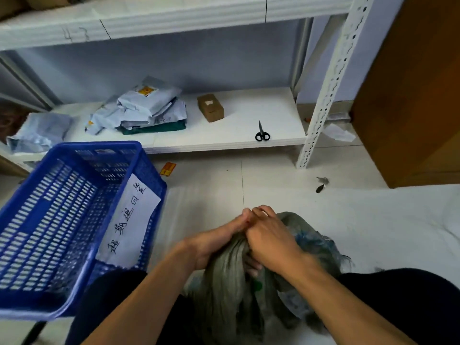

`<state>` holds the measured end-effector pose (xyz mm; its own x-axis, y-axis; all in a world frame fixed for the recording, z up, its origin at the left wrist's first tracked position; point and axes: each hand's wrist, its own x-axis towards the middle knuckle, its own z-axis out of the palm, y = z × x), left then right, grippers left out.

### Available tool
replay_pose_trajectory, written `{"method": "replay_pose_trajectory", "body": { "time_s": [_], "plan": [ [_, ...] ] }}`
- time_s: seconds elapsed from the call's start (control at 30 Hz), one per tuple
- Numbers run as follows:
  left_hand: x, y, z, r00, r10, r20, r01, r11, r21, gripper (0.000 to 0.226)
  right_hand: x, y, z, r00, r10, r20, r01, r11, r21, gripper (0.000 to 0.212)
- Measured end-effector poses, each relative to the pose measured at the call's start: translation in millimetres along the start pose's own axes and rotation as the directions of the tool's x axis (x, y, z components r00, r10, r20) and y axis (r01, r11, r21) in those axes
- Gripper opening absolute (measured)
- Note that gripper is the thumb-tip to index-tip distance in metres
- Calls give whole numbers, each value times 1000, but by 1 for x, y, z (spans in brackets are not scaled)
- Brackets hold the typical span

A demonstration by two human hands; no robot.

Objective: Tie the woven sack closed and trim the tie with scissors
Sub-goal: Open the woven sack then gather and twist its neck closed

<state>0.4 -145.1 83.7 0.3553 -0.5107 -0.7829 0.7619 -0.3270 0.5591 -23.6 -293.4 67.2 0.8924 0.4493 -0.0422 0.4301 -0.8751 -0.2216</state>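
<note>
Head view: left hand [214, 241] and right hand [270, 241] both grip the gathered neck of the grey woven sack [231, 282]; black scissors [261, 132] lie on the shelf [239, 138], well apart.

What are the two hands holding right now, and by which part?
Both the left hand and the right hand grip the woven sack at its gathered neck, bunched between them. The scissors lie untouched on the shelf.

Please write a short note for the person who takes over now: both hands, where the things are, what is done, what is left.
Left hand and right hand: both grip the bunched neck of the woven sack.
Scissors: closed, on the lower shelf, untouched.
Done: mouth gathered.
Left: no tie visible; tie the neck, then trim.
</note>
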Motion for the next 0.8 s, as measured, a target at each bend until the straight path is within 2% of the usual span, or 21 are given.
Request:
{"method": "replay_pose_trajectory", "body": {
  "time_s": [0.13,0.2,0.27,0.4,0.47,0.53,0.6,0.73,0.8],
  "plan": [
    [14,13,-11,1000,-9,20,9,1000,-18,106,22,4,6,988,99,-118,-96,995,37,17],
    [16,17,-16,1000,13,24,-10,993,-119,111,32,8,6,989,104,-109,-110,993,-49,22],
    [20,20,-21,998,54,-41,-62,976,-207,93,39,12,5,988,109,-106,-123,983,-139,33],
    [33,26,-33,991,91,-93,-114,953,-280,69,47,10,12,985,124,-119,-138,984,-116,48],
    [38,27,-32,988,129,-80,-148,930,-336,60,53,14,18,970,174,-169,-184,982,-50,45],
    [42,30,-30,983,167,-71,-182,911,-371,54,61,16,18,941,225,-252,-212,974,79,28],
    [44,31,-33,977,199,-78,-213,880,-425,58,67,16,14,924,243,-295,-208,967,145,18],
    [54,31,-48,953,298,-48,-276,798,-536,74,76,15,11,917,266,-297,-221,959,177,29],
    [58,29,-56,951,303,-64,-288,791,-539,86,77,12,12,913,283,-293,-240,955,174,39]
  ]
}}
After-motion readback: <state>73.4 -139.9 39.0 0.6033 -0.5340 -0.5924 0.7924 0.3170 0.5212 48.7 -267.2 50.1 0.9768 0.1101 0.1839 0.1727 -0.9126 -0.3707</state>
